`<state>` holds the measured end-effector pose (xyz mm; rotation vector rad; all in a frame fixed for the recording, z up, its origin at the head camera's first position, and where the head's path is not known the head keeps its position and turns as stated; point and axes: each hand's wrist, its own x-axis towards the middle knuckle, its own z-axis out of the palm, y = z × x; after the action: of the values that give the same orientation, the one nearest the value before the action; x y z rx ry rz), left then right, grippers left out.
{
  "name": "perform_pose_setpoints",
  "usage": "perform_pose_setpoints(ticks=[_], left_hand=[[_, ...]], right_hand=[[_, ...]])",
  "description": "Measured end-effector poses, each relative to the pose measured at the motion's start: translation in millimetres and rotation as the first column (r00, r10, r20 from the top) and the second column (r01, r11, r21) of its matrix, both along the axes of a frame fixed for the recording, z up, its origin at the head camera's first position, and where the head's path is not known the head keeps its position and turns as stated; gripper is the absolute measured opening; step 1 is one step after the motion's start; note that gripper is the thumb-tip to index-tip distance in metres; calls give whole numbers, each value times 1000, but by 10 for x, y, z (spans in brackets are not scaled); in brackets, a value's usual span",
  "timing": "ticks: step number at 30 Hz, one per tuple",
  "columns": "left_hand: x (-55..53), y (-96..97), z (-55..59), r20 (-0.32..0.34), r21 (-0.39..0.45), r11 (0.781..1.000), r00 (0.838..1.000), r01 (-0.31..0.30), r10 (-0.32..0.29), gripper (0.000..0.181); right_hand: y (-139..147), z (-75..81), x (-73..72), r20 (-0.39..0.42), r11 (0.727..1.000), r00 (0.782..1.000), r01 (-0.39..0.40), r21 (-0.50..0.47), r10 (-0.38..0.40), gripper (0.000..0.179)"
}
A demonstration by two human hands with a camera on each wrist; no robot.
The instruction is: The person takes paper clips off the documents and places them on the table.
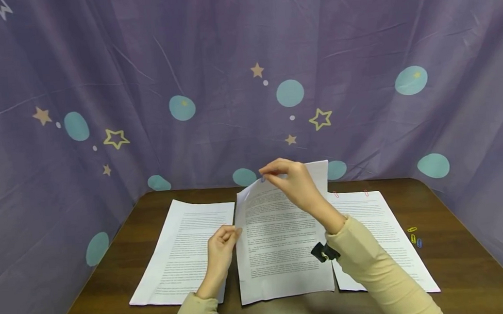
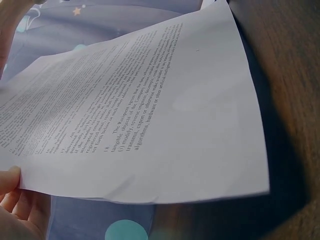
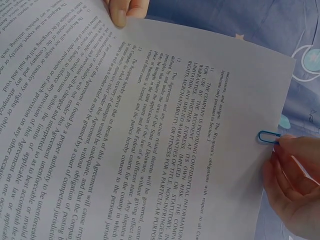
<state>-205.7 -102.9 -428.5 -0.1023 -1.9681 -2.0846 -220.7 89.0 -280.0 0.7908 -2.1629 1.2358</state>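
A printed sheaf of paper (image 1: pixel 284 242) is held upright above the table, its lower edge near the tabletop. My left hand (image 1: pixel 223 249) pinches its left edge between thumb and fingers, also seen from the thumb (image 2: pixel 10 180) in the left wrist view. At the top edge my right hand (image 1: pixel 292 181) pinches a blue paper clip (image 3: pixel 269 137), which overlaps the margin of the paper in the right wrist view. How far the clip is slid on is hard to tell.
To the left lies a printed stack (image 1: pixel 197 253). On the right, another stack (image 1: pixel 370 226) carries two red paper clips (image 1: pixel 366 193) on its top edge. Beside it lie two yellow clips (image 1: pixel 413 238) and a blue clip (image 1: pixel 419 243). A patterned curtain (image 1: pixel 227 56) hangs behind the table.
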Motion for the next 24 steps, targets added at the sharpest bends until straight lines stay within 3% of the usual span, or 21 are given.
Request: perform_pose_setpoints(ticks=[6,18,24], left_hand=[[8,-4,1,1,-1,1000,1000,2,-2,13],[11,-5,-11,-15,-6,1000,1000,24,-24,15],[12,1,-17,-1,1,1000,1000,18,-18,15]], right_hand=[[-1,-11,-1,14,1000,1000,-12,-26,13,11],[68,-30,7,97,982,994,-28,-185,46,11],[122,-23,96,192,965,980,-7,-262,59,13]])
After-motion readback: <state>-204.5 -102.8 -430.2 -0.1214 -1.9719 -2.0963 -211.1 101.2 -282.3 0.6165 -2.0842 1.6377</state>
